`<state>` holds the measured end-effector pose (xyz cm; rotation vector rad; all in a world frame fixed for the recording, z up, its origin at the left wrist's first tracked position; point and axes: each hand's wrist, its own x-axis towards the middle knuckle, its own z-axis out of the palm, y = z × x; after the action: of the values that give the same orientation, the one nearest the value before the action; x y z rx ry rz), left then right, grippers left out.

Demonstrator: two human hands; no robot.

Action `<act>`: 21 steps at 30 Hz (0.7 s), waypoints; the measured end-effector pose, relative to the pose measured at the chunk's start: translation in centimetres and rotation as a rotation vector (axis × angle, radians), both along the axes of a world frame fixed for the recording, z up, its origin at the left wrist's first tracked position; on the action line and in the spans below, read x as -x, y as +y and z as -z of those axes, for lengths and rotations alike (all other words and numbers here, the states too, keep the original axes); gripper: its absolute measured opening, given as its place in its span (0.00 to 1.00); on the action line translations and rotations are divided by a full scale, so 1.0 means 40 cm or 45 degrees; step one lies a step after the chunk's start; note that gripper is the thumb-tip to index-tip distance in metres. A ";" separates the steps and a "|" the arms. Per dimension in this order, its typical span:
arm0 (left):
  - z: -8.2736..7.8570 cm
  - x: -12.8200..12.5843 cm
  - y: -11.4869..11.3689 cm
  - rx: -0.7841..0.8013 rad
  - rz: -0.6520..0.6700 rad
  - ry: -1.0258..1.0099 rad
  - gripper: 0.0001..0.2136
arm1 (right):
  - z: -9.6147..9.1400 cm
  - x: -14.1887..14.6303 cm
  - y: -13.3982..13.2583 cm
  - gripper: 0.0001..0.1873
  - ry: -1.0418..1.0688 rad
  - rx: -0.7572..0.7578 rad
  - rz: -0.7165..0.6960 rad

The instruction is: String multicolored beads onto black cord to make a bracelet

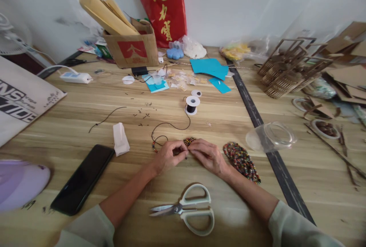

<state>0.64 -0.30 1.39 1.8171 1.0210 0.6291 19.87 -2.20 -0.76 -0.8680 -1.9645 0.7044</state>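
My left hand and my right hand meet at the fingertips above the table, both closed in a pinch. A thin black cord runs from a white spool toward my left hand, and a dark end shows under those fingertips. Small multicoloured beads show just behind the fingers, with more strung beads left of my left hand. The exact spot where the fingers press is partly hidden. A coiled heap of bead strings lies beside my right wrist. Open-bladed scissors rest between my forearms.
A black phone and folded white paper lie to the left. Cord scraps are scattered beyond. A clear plastic bag lies right, near small woven baskets. A cardboard box and blue cards stand farther back.
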 end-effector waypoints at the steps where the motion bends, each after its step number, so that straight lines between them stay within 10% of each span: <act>1: 0.000 0.000 0.000 0.000 0.000 0.002 0.05 | 0.000 0.000 0.000 0.08 -0.001 -0.001 0.001; 21: 0.006 0.000 0.000 -0.060 -0.017 -0.017 0.05 | -0.007 0.002 -0.001 0.09 0.005 0.055 0.011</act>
<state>0.64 -0.31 1.14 1.8462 1.0182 0.6775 19.80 -2.22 -0.50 -0.8997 -1.9478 0.7455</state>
